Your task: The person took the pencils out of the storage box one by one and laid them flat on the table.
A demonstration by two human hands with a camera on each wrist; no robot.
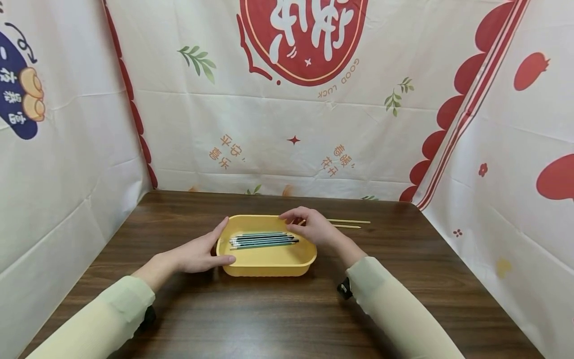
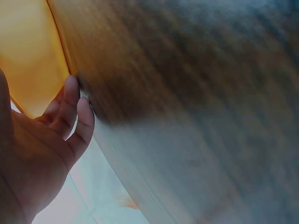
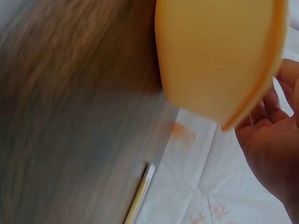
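Note:
A yellow plastic box (image 1: 269, 270) with rounded corners stands on the table, several teal, white and black pencils (image 1: 262, 240) lying side by side in it. My left hand (image 1: 197, 254) holds the box's left end, fingers along the outside and thumb over the front rim. In the left wrist view, fingertips bend against the box wall (image 2: 32, 46). At the back right rim is my right hand (image 1: 316, 229), its index finger on the rim and thumb on the inner side. The right wrist view shows its fingers partly hidden behind the box (image 3: 215, 56).
Two thin yellow pencils (image 1: 352, 221) lie on the dark wooden table (image 1: 278, 319) behind and right of the right hand. One pencil (image 3: 138, 200) also shows in the right wrist view. A printed white cloth (image 1: 269, 119) hangs along the back and both sides.

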